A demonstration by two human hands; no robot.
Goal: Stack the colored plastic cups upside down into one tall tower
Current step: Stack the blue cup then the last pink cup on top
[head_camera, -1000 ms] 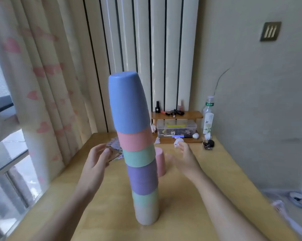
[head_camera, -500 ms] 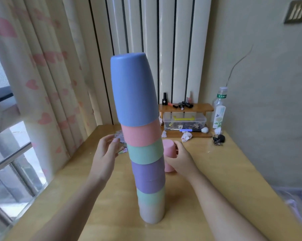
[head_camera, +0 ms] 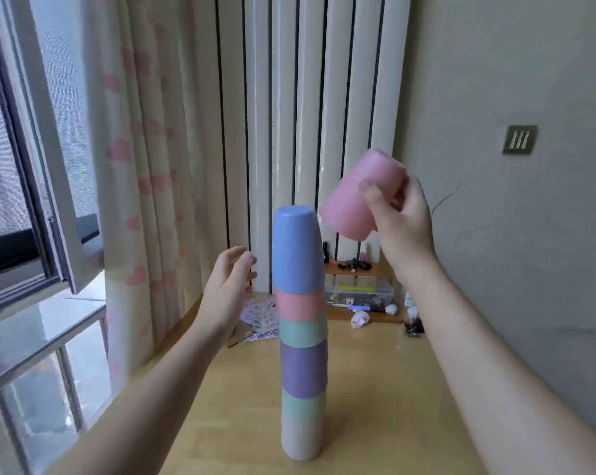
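Observation:
A tower of several upside-down cups (head_camera: 302, 337) stands on the wooden table (head_camera: 375, 399), with a blue cup (head_camera: 296, 248) on top and a beige one at the bottom. My right hand (head_camera: 401, 224) holds a pink cup (head_camera: 361, 197) in the air, tilted, above and to the right of the tower's top. My left hand (head_camera: 226, 293) hovers open to the left of the tower beside the blue cup, apart from it.
At the table's back stand a small wooden shelf (head_camera: 358, 269) with little bottles, a clear plastic box (head_camera: 361, 293), crumpled paper (head_camera: 360, 318) and sticker sheets (head_camera: 259, 317). A heart-print curtain (head_camera: 135, 200) and an open window (head_camera: 26, 166) are on the left, a wall on the right.
My right hand has lifted the pink cup off the table up to above the tower's top. My left hand rose alongside the tower. The camera tilted upward.

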